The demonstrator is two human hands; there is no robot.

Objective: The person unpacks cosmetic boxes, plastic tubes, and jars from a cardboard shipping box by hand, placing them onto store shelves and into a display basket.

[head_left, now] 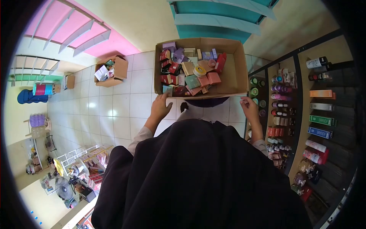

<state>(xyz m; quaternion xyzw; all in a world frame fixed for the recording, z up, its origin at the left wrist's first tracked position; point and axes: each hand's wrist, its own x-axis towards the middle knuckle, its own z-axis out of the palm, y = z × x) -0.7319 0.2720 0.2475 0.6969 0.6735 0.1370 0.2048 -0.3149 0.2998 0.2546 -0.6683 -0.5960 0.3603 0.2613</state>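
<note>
A large open cardboard box (pixel 232 92) stands in front of me, holding several small boxes in red, pink, purple and beige. Among them lie a round yellow-rimmed container (pixel 199 71) and a long red box (pixel 220 62) near the middle. My left hand (pixel 161 108) is at the box's near left corner, fingers apart, beside a small teal box (pixel 167 89). To the right, my right hand (pixel 249 108) is just off the near right corner, with its fingers bent together near the shelf; whether it holds something small is unclear.
Shelves (pixel 298 87) of bottles and cartons run along the right side. A smaller cardboard box (pixel 121 68) with items sits on the tiled floor (pixel 140 76) at the left. A fan (pixel 64 188) and a display rack (pixel 93 160) are at the lower left.
</note>
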